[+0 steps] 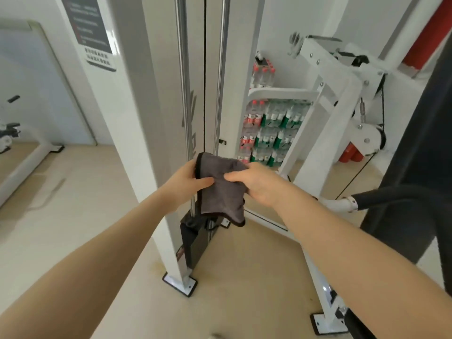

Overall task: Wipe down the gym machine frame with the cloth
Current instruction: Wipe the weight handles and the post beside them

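A grey cloth (221,194) with a dark hem hangs between both hands, in front of the white gym machine frame (139,118). My left hand (187,183) grips the cloth's left edge, thumb across the front. My right hand (254,183) holds the cloth's upper right part, thumb pressed on the fabric. The cloth hangs just before the two chrome guide rods (183,94) and does not visibly touch the white upright. The lower corner of the cloth dangles above the black weight stack (195,241).
Stacked packs of water bottles (271,128) stand behind the machine. A white angled arm with pulley and cable (342,99) rises to the right, beside a dark padded bar (415,143). Frame feet (179,283) are bolted to the beige floor. A mirror (36,94) leans at left.
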`<state>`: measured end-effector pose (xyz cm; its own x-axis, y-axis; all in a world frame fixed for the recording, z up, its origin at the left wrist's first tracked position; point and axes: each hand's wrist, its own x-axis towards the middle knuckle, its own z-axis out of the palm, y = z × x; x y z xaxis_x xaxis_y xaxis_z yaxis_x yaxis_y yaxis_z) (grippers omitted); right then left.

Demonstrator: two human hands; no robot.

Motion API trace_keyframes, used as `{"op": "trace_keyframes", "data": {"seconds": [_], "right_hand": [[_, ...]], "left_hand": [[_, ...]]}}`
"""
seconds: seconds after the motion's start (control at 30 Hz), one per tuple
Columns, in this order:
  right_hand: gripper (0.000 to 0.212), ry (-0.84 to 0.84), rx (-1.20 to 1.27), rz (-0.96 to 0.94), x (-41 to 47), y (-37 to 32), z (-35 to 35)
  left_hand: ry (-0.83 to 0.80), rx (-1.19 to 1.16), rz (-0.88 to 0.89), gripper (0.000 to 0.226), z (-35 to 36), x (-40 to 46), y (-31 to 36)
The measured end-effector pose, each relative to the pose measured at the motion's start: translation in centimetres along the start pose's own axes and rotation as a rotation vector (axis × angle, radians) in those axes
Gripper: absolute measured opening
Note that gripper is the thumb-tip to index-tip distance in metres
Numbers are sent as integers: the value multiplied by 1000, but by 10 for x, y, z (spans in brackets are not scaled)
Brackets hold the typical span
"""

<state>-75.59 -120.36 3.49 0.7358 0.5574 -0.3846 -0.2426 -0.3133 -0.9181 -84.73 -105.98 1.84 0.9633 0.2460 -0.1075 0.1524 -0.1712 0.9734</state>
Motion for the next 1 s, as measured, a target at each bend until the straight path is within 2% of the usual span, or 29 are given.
{"op": "trace_keyframes", "data": {"seconds": [0.13, 0.2, 0.27, 0.37, 0.43, 0.57, 0.63, 0.7, 0.8, 0.9, 1.0], "right_hand": [[19, -23, 363, 83, -12, 52, 16], [10, -18, 433, 115, -16, 58, 24], [10, -45, 463, 132, -14, 60, 30], [11, -73, 454, 119, 5, 60, 35], [13, -6, 437, 89, 31, 68, 37], [33, 346, 400, 52, 95, 112, 32], [31, 450, 324, 38, 129, 140, 23], [23, 471, 277, -21, 164, 162, 11], [29, 480, 302, -137, 220, 188, -11], [26, 489, 373, -209, 273, 210, -25], [33, 536, 258, -261, 316, 230, -31]], "left_hand": [[54, -7, -115, 33, 7, -29, -30], [55, 12, -121, 32, 5, -31, -36], [70, 28, -107, 35, 2, -26, -40], [99, 124, -90, 37, -5, -4, -50], [66, 268, -40, 41, -6, 20, -66], [-37, 554, 63, 54, 17, 74, -121], [-41, 680, 123, 57, 33, 105, -150], [10, 765, 211, 54, 47, 136, -180], [126, 866, 313, 48, 62, 184, -222], [240, 917, 366, 49, 68, 228, -267], [320, 1068, 437, 46, 69, 266, -297]]}}
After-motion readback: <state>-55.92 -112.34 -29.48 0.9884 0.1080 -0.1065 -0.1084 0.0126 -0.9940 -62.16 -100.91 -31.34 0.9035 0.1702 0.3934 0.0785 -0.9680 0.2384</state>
